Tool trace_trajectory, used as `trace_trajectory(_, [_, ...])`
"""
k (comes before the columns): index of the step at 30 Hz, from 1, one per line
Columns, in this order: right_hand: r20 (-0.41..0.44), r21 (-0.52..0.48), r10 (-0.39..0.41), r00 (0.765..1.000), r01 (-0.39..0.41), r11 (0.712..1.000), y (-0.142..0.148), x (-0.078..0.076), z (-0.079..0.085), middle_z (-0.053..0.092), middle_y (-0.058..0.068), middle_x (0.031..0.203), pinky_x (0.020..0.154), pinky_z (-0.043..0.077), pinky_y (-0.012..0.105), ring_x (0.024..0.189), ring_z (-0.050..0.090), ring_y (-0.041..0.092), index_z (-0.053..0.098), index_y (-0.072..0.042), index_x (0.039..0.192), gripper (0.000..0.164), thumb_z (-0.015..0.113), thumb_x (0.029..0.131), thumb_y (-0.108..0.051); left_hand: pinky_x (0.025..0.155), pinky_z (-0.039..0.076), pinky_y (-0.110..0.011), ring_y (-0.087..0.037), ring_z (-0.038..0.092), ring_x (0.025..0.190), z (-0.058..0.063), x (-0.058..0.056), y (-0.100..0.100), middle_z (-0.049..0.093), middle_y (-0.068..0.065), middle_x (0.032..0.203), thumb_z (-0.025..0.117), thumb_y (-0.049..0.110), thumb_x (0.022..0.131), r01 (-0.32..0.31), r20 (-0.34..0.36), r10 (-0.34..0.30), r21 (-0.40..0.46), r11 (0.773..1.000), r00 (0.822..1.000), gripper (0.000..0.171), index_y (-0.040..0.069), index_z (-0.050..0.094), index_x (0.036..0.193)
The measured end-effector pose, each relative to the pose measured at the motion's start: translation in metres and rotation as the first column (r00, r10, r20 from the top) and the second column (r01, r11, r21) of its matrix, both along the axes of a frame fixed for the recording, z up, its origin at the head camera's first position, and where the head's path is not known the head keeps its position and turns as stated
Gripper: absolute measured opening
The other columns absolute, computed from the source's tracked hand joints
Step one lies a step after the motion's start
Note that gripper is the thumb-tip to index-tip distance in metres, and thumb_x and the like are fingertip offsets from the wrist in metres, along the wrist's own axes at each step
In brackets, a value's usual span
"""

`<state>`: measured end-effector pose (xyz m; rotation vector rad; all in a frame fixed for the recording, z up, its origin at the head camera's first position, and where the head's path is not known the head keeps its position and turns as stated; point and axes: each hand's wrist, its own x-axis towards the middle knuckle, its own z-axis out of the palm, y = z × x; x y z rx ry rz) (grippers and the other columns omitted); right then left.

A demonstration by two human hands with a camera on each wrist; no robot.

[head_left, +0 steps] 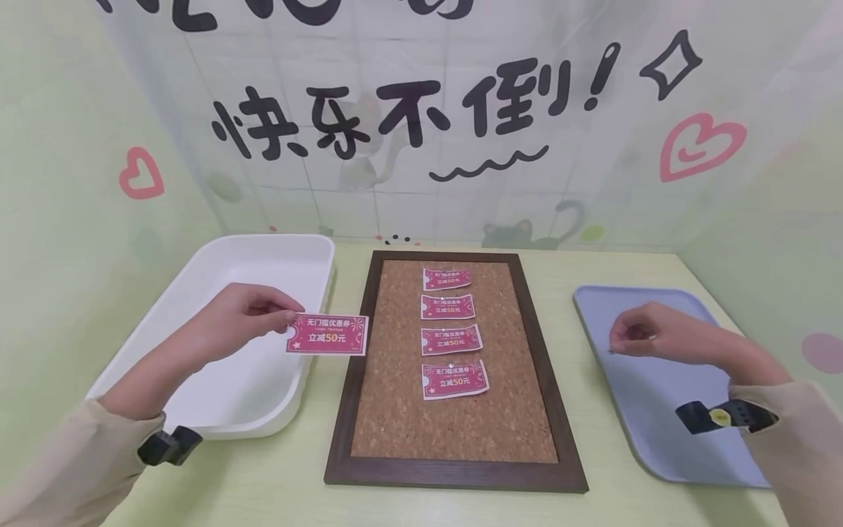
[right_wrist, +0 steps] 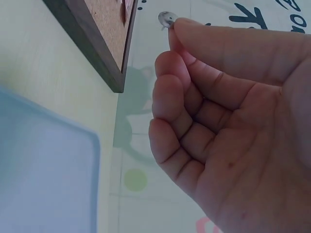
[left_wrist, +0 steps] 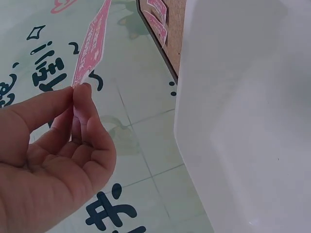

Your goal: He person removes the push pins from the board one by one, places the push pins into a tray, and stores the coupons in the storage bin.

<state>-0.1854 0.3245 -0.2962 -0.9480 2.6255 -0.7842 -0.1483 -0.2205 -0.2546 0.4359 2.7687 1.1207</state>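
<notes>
My left hand (head_left: 253,311) pinches a pink paper coupon (head_left: 329,334) by its left edge, between thumb and forefinger. The coupon is held up beside the left frame of a corkboard (head_left: 395,432), its printed side towards the head camera. Down the middle of the board runs a column of several similar coupons (head_left: 454,380), with small shiny tack heads near the top edges of some. Over the blue tray, my right hand (head_left: 658,335) pinches a silver thumbtack (right_wrist: 166,19) between thumb and forefinger; its other fingers are curled in, as the right wrist view shows.
A deep white bin (head_left: 224,252) stands left of the board, under my left arm. The flat blue tray (head_left: 648,410) lies to the right on the pale table (head_left: 290,476). Behind, a printed curtain (head_left: 421,197) with black lettering hangs at the table's far edge.
</notes>
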Motion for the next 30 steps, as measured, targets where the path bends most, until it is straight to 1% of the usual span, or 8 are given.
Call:
trace_trajectory(3, [-0.022,0.002,-0.02,1.0,0.02,1.0,0.005,0.001,-0.001,0.056,-0.012,0.072,0.056,0.043,0.023,0.064,0.05,0.004,0.062,-0.007,0.081,0.004,0.064,0.083,-0.004,0.069,0.047,-0.031,-0.019,0.057,0.078,0.004,-0.001,-0.007,0.065,-0.006,0.091,0.06,0.016,0.089,-0.026,-0.015,0.025,-0.026,0.999,1.0,0.024,0.0,0.065,0.107])
trace_trajectory(7, [-0.057,0.005,-0.053,0.997,0.054,0.999,0.011,0.002,-0.002,0.056,-0.013,0.071,0.055,0.042,0.023,0.064,0.048,0.003,0.062,-0.006,0.081,0.005,0.064,0.083,-0.001,0.068,0.047,-0.029,-0.02,0.058,0.08,0.009,-0.004,-0.02,0.065,-0.009,0.094,0.059,0.02,0.09,-0.077,-0.032,0.075,-0.064,0.995,0.997,0.028,0.001,0.064,0.11])
trace_trajectory(12, [-0.085,-0.004,-0.078,0.993,0.078,0.997,0.02,0.001,-0.003,0.057,-0.014,0.073,0.055,0.042,0.023,0.064,0.048,0.003,0.063,-0.005,0.082,0.005,0.063,0.082,0.0,0.067,0.047,-0.028,-0.02,0.057,0.082,0.013,-0.008,-0.034,0.064,-0.01,0.097,0.059,0.025,0.09,-0.113,-0.023,0.112,-0.097,0.989,0.993,0.034,0.001,0.061,0.114])
trace_trajectory(17, [-0.099,0.001,-0.127,0.987,0.128,0.992,0.025,-0.002,-0.003,0.059,-0.013,0.075,0.057,0.044,0.023,0.066,0.05,0.003,0.064,0.001,0.083,0.003,0.065,0.081,0.001,0.068,0.048,-0.027,-0.021,0.058,0.086,0.013,-0.015,-0.046,0.063,-0.012,0.101,0.059,0.026,0.09,-0.111,0.013,0.113,-0.119,0.987,0.994,0.038,-0.001,0.059,0.117])
trace_trajectory(21, [-0.096,0.017,-0.172,0.98,0.174,0.985,0.029,-0.005,-0.003,0.06,-0.009,0.077,0.059,0.045,0.023,0.067,0.052,0.004,0.064,0.003,0.084,0.003,0.064,0.082,0.001,0.07,0.048,-0.026,-0.021,0.06,0.088,0.012,-0.023,-0.057,0.062,-0.013,0.104,0.058,0.028,0.091,-0.11,0.054,0.117,-0.131,0.985,0.992,0.042,-0.002,0.056,0.12])
trace_trajectory(25, [-0.093,0.056,-0.235,0.968,0.241,0.969,0.034,-0.008,-0.002,0.062,-0.004,0.079,0.061,0.046,0.024,0.068,0.052,0.005,0.065,0.0,0.086,0.004,0.063,0.084,-0.004,0.073,0.048,-0.028,-0.021,0.059,0.089,0.009,-0.031,-0.069,0.063,-0.013,0.105,0.057,0.029,0.091,-0.102,0.101,0.117,-0.141,0.985,0.988,0.045,-0.004,0.054,0.122])
trace_trajectory(27, [-0.091,0.062,-0.264,0.96,0.27,0.961,0.037,-0.009,-0.002,0.062,-0.002,0.079,0.061,0.045,0.024,0.068,0.052,0.005,0.065,-0.001,0.086,0.005,0.063,0.084,-0.005,0.074,0.048,-0.029,-0.022,0.058,0.09,0.007,-0.035,-0.074,0.062,-0.013,0.107,0.056,0.029,0.091,-0.096,0.124,0.114,-0.144,0.985,0.986,0.046,-0.004,0.053,0.123])
trace_trajectory(30, [-0.087,0.058,-0.287,0.954,0.293,0.954,0.043,-0.012,-0.003,0.062,-0.001,0.079,0.06,0.044,0.024,0.068,0.051,0.005,0.065,-0.001,0.086,0.006,0.063,0.084,-0.006,0.076,0.049,-0.031,-0.023,0.057,0.091,0.003,-0.041,-0.082,0.061,-0.013,0.108,0.057,0.029,0.091,-0.09,0.149,0.113,-0.149,0.985,0.982,0.047,-0.005,0.052,0.124])
